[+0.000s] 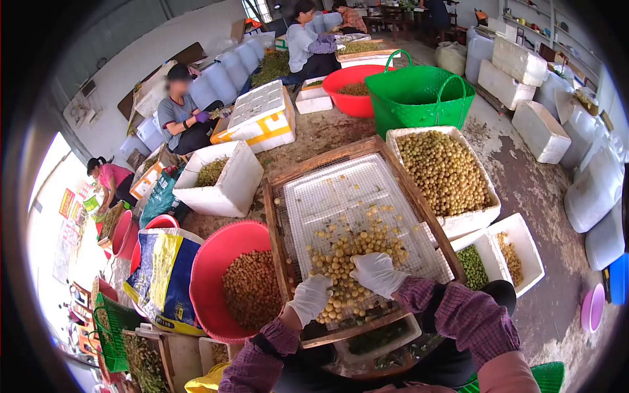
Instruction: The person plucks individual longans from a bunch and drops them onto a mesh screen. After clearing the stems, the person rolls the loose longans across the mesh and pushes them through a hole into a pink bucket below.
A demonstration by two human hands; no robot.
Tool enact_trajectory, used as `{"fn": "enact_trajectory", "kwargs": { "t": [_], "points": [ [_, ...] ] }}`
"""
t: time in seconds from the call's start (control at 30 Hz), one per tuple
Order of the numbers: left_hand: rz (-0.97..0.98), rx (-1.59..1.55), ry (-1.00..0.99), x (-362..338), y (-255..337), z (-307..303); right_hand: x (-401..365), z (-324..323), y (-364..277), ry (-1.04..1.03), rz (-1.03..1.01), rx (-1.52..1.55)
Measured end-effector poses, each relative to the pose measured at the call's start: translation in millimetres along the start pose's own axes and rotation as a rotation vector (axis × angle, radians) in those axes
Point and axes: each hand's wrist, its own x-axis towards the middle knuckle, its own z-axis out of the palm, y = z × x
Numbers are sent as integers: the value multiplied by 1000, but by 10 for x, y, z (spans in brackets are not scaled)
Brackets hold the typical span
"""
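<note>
Far left I see a blue-and-yellow woven sack point(160, 275); just beside it stands a round red plastic basin point(216, 252) part-filled with small brownish-yellow round fruits; next comes the wooden-framed wire-mesh sieve point(341, 190), and the heap of small yellow-green round fruits point(347, 252) lies on its near half; my left hand point(310, 298), in a white glove, rests on the near edge of that heap with fingers curled down, and I cannot tell whether it grips any; my right hand point(378, 272), also gloved, lies palm-down with fingers spread flat on the heap, grasping nothing; right of the sieve a white foam box point(473, 221) is full of similar fruits.
</note>
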Motion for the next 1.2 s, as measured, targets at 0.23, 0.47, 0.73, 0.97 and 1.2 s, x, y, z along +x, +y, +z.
{"fn": "enact_trajectory", "kwargs": {
  "t": [0.23,0.47,0.73,0.97,1.2],
  "points": [
    [-123,-94,31,91,-164,-7,99,5,-83,-25,-80,-255],
    [-311,-879,-13,167,-49,-38,109,-88,-24,-99,-194,-208],
    [-440,-1341,-76,174,153,-217,0,-287,-68,-263,90,834],
    [-369,-1078,32,22,402,-287,-86,-284,-234,-296,458,1390],
    [-355,-1440,-177,-238,337,-119,-18,-524,-99,-246,339,1114]
  ]
}}
